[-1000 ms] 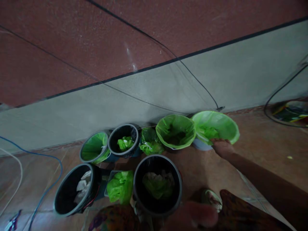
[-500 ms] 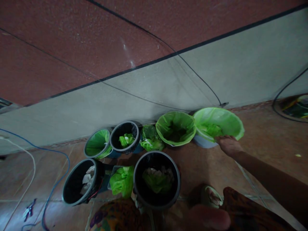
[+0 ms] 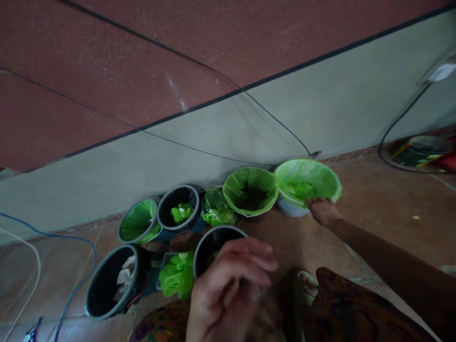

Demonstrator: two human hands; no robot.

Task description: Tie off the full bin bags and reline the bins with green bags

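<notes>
My right hand (image 3: pixel 322 212) grips the near right rim of a light bin with a green liner (image 3: pixel 333 175). Its fingers go over the edge, and a crumpled green bag (image 3: pixel 298 189) lies inside this bin. Close to the camera, my left hand (image 3: pixel 230 280) is raised with loosely bent fingers and nothing in it. It covers much of the black-lined bin (image 3: pixel 204 251) below. Left of the light bin and touching it stands another bin with a yellow-green liner (image 3: pixel 238 197), dark inside.
Along the wall are a tied green bag (image 3: pixel 221 213), a black-lined bin (image 3: pixel 160 209) and a green-lined bin (image 3: pixel 133 225). Nearer stand a bin with white paper (image 3: pixel 93 289) and a green bag (image 3: pixel 177 275). Cables (image 3: pixel 80 285) cross the floor; a foot (image 3: pixel 308 285) is below.
My left hand has risen from the bottom edge to above the near black-lined bin. My right hand stays on the light bin's rim. The view has shifted to the right.
</notes>
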